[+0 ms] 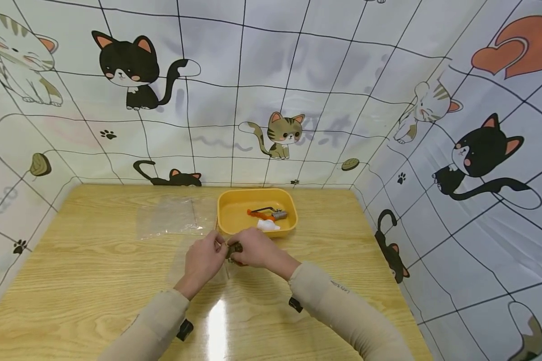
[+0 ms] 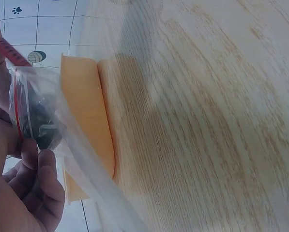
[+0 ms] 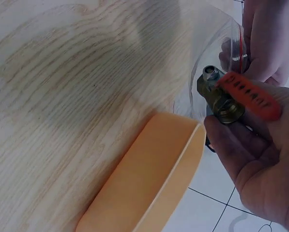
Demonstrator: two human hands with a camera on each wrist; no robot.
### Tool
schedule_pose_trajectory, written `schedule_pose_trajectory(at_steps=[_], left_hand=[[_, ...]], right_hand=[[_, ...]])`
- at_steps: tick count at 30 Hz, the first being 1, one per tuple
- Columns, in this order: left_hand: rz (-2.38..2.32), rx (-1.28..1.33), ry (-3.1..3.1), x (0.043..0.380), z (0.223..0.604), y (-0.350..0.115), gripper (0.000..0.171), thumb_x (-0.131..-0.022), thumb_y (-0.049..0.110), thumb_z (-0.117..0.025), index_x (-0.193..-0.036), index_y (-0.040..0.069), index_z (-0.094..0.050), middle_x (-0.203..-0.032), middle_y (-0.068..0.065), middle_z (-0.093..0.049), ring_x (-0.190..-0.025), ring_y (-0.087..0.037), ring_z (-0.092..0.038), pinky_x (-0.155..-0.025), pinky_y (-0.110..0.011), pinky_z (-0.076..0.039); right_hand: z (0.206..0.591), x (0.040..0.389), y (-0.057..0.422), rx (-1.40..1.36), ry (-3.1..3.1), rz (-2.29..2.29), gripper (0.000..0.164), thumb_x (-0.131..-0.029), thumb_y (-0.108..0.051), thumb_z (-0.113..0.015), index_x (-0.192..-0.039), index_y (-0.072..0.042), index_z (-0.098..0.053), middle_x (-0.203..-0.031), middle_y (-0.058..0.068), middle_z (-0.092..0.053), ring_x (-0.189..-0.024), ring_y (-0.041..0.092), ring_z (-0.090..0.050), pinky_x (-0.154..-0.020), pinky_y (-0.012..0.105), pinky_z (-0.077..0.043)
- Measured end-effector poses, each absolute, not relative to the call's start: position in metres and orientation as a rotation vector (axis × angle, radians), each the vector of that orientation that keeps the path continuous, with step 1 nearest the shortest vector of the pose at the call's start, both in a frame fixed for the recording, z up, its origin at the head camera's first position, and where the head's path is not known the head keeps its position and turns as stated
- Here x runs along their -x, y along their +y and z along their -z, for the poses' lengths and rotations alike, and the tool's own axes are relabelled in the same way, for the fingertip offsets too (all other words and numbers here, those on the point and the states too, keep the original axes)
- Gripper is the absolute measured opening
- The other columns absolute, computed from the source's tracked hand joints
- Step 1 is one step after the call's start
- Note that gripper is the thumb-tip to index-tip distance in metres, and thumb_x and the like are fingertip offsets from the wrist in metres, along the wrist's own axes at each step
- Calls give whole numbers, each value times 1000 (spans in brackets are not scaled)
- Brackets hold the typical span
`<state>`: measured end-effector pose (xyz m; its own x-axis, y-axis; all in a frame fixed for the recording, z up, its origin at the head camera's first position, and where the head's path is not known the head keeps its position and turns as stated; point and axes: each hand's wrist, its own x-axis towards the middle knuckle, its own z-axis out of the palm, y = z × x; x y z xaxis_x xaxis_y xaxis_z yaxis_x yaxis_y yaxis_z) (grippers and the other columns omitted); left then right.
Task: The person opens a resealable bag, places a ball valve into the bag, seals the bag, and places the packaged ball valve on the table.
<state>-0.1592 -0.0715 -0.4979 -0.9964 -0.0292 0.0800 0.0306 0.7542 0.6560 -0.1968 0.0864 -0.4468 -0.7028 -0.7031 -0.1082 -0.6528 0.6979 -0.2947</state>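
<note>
In the head view my left hand [image 1: 204,259] and right hand [image 1: 255,248] meet just in front of the yellow tray. The right hand holds a brass ball valve [image 3: 221,102] with a red lever handle [image 3: 254,99]; the right wrist view shows it best. My left thumb and fingertips pinch the edge of a clear zip bag [image 2: 25,101] with a red line along its mouth. The valve sits at that mouth, its dark body showing through the plastic in the left wrist view. How far inside it is, I cannot tell.
Behind the hands stands the yellow tray [image 1: 228,204], containing an orange-handled item [image 1: 259,215], a grey cylindrical piece [image 1: 279,215] and a white piece [image 1: 268,225]. Another clear plastic bag [image 1: 164,216] lies flat left of the tray. Cat-print sheeting [image 1: 217,140] borders the wooden table [image 1: 95,281].
</note>
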Motion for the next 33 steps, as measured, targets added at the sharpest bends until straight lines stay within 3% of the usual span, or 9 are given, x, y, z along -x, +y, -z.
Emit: schedule_pose_trajectory(at_steps=[8,13,21,24,27,30,33], left_hand=[[1077,-10,-2841,160,498,-71,6,-89,17,-59,-91,13,-62,-69,0,-64,-48,-12,-49,-44,-26,-37],[1113,5,-2823,159,496,-72,6,-89,17,-58,-90,13,-62,-69,0,-64,-50,-12,-50,-46,-26,-39],[1152,33,-2777,158,497,-70,4,-89,15,-59,-86,14,-61,-66,1,-61,-50,-11,-49,-48,-26,-39],[1154,34,-2767,158,496,-69,3,-88,15,-60,-86,13,-61,-66,1,-61,-51,-12,-49,-49,-26,-39],[1160,38,-2754,158,496,-69,3,-88,14,-60,-85,13,-60,-66,1,-62,-51,-12,-50,-49,-26,-40],[1169,35,-2744,158,495,-69,3,-87,15,-60,-84,13,-60,-65,1,-62,-51,-11,-50,-49,-26,-40],[1202,34,-2733,158,494,-68,3,-87,14,-61,-85,12,-61,-65,1,-62,-50,-11,-50,-48,-25,-41]], right_hand=[[455,194,88,1133,2676,365,15,-80,-23,-79,-96,-23,-77,-89,-10,-73,-73,0,-59,-67,15,-47],[465,191,85,1094,2740,295,11,-83,-25,-78,-93,-23,-76,-79,-11,-71,-65,-1,-54,-62,15,-44],[475,186,80,920,2838,511,18,-86,-30,-74,-102,-22,-76,-86,-9,-74,-66,-2,-57,-62,14,-44],[477,186,79,934,2825,514,9,-84,-23,-74,-92,-19,-75,-74,-11,-68,-62,-1,-50,-59,14,-39],[481,185,78,918,2803,537,4,-79,-14,-72,-80,-17,-69,-60,-10,-53,-54,2,-40,-52,15,-31],[485,184,75,865,2822,578,8,-77,-12,-69,-79,-19,-67,-56,-11,-46,-50,2,-38,-49,16,-29],[489,183,72,792,2832,651,11,-79,-9,-66,-83,-20,-67,-56,-10,-48,-47,2,-40,-48,17,-31]])
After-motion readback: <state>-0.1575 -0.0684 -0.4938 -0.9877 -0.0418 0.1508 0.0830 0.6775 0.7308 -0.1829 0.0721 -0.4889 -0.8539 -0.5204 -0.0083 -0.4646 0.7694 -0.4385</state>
